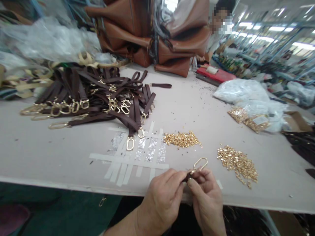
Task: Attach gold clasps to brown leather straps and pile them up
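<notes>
Both my hands meet over the table's front edge around one dark brown leather strap (pixel 188 176). My left hand (pixel 163 193) pinches the strap from the left. My right hand (pixel 206 196) has its thumb and fingers closed on the strap's end, by a small shiny metal piece. A gold oval ring (pixel 200 163) on the strap sticks up above my right fingers. Most of the strap is hidden in my hands. Beyond them lies a pile of small gold metal pieces (pixel 182 139), with a second gold pile (pixel 237 165) to the right.
Many brown straps with gold clasps (pixel 105 95) are heaped at the left. Tape strips (pixel 128 160) hold clear plastic to the table. Brown leather bags (pixel 147 36) stand at the back. Plastic bags of gold parts (pixel 256 121) lie right, near a red case (pixel 216 74). A person (pixel 219 29) is behind.
</notes>
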Demonstrator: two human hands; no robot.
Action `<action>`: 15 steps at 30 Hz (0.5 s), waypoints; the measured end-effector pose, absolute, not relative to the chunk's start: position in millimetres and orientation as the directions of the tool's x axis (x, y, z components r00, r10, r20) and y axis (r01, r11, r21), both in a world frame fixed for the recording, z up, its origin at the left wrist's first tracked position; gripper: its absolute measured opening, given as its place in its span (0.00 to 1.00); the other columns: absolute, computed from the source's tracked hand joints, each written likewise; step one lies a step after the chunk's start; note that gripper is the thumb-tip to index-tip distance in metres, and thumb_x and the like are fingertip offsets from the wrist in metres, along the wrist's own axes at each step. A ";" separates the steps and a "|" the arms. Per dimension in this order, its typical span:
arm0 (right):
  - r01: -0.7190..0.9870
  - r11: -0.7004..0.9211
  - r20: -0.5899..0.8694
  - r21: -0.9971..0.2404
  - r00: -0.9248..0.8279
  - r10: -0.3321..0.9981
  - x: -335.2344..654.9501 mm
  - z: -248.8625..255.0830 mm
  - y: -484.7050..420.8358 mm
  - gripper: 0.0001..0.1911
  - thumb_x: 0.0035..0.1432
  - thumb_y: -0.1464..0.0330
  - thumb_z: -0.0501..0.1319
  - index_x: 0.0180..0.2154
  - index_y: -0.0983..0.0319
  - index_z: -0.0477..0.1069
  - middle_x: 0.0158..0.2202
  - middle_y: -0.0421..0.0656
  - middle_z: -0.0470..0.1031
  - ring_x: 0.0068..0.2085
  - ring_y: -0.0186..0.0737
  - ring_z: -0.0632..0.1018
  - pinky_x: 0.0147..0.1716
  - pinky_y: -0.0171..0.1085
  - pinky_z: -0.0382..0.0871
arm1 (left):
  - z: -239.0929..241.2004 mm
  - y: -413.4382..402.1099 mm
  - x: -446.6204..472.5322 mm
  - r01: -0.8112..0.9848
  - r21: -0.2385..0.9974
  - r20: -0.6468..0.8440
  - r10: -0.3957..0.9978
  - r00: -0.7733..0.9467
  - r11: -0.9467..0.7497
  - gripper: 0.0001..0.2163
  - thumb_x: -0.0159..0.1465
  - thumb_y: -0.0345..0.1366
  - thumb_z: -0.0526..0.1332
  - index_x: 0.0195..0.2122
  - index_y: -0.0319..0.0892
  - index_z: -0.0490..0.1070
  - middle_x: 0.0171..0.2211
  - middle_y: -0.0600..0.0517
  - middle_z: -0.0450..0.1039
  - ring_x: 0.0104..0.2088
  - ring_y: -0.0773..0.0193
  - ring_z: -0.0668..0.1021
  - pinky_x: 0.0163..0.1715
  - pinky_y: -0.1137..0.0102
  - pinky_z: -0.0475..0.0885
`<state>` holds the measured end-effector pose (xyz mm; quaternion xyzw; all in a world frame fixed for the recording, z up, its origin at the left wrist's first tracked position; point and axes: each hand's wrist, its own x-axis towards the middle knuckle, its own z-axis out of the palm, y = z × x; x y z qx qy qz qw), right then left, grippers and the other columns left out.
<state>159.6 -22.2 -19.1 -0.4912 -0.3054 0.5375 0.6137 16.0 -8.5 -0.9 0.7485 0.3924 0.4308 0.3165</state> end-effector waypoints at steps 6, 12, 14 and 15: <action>-0.224 0.012 -0.051 -0.975 0.272 0.961 165.9 -24.5 -6.9 0.19 0.48 0.67 0.74 0.40 0.59 0.70 0.33 0.41 0.79 0.32 0.37 0.80 0.30 0.32 0.76 | 8.5 3.1 21.2 0.183 0.969 0.122 0.966 0.227 -0.165 0.10 0.66 0.27 0.56 0.43 0.43 0.75 0.34 0.52 0.76 0.36 0.63 0.78 0.39 0.69 0.73; 0.044 0.146 0.152 -0.988 0.348 0.925 163.4 -30.9 -8.6 0.13 0.52 0.67 0.71 0.40 0.59 0.73 0.36 0.42 0.78 0.36 0.38 0.80 0.37 0.35 0.77 | 10.9 1.3 22.6 0.061 0.998 -0.020 0.989 0.149 0.011 0.09 0.66 0.33 0.58 0.44 0.44 0.76 0.39 0.50 0.80 0.35 0.63 0.79 0.35 0.72 0.74; 0.118 0.185 0.214 -0.976 0.342 0.915 161.1 -35.5 -6.6 0.10 0.54 0.66 0.69 0.38 0.60 0.74 0.35 0.43 0.78 0.37 0.38 0.79 0.38 0.35 0.76 | 8.7 3.9 25.5 0.024 0.998 -0.068 0.987 0.143 0.065 0.10 0.66 0.36 0.59 0.45 0.43 0.77 0.37 0.50 0.80 0.33 0.63 0.79 0.33 0.72 0.75; 0.127 0.189 0.221 -0.974 0.328 0.919 159.3 -36.8 -4.6 0.08 0.55 0.66 0.68 0.37 0.61 0.74 0.34 0.43 0.78 0.36 0.38 0.79 0.37 0.34 0.76 | 6.9 5.7 27.1 -0.007 0.995 -0.096 0.987 0.132 0.098 0.11 0.65 0.37 0.60 0.45 0.43 0.77 0.36 0.50 0.80 0.32 0.63 0.79 0.32 0.72 0.75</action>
